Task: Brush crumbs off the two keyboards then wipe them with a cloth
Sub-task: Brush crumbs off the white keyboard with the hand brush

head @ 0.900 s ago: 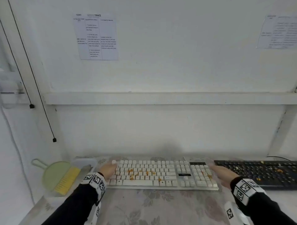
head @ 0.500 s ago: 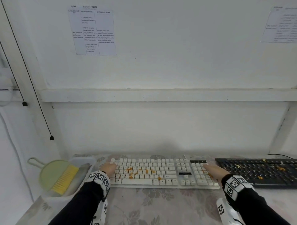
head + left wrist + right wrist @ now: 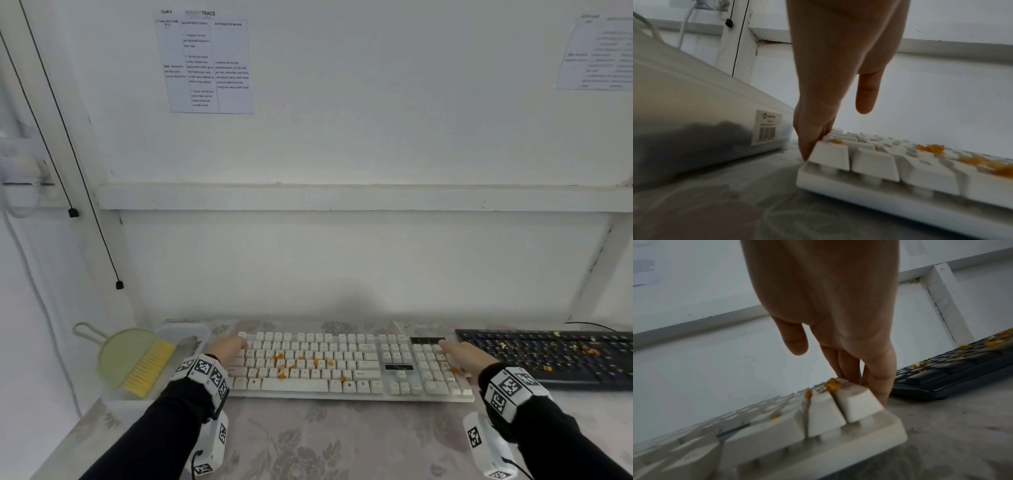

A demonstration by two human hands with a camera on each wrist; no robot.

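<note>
A white keyboard (image 3: pixel 325 368) strewn with orange crumbs (image 3: pixel 284 363) lies across the middle of the table. My left hand (image 3: pixel 229 347) is at its left end. In the left wrist view its straight fingers (image 3: pixel 812 134) run down against the end of the keyboard (image 3: pixel 900 175), with the thumb held apart above. My right hand (image 3: pixel 467 356) is at the right end by the number pad, and its fingers (image 3: pixel 877 378) touch that edge of the keyboard (image 3: pixel 818 426). A black keyboard (image 3: pixel 548 356), also with crumbs, lies to the right.
A green dustpan (image 3: pixel 120 356) holding a yellow brush (image 3: pixel 149 368) sits in a translucent bin (image 3: pixel 191 334) at the left, with something dark grey inside it (image 3: pixel 694 138). The table has a floral cover (image 3: pixel 325 438). A white wall rail and black cords stand behind.
Both hands stay at the two ends of the white keyboard, and the right one has edged slightly along the number pad. The head view has shifted a little.
</note>
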